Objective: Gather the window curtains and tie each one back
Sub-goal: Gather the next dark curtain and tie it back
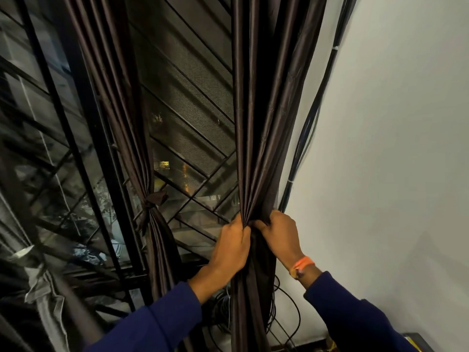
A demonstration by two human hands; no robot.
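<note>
Two dark brown satin curtains hang before a barred window. The left curtain (132,138) is cinched at its waist by a knotted tie-back (154,202) of the same fabric. The right curtain (256,123) is bunched into tight pleats at waist height. My left hand (232,243) grips the bunch from the left, fingers curled round the folds. My right hand (279,232) grips the same bunch from the right, thumb and fingers pinching the fabric. Both hands touch each other at the gather. No tie-back shows on the right curtain.
Black window bars and mesh (187,102) fill the space between the curtains. A bundle of black cables (308,128) runs down the white wall (393,148) right of the curtain and coils near the floor (286,316). Grey fabric (48,288) lies at lower left.
</note>
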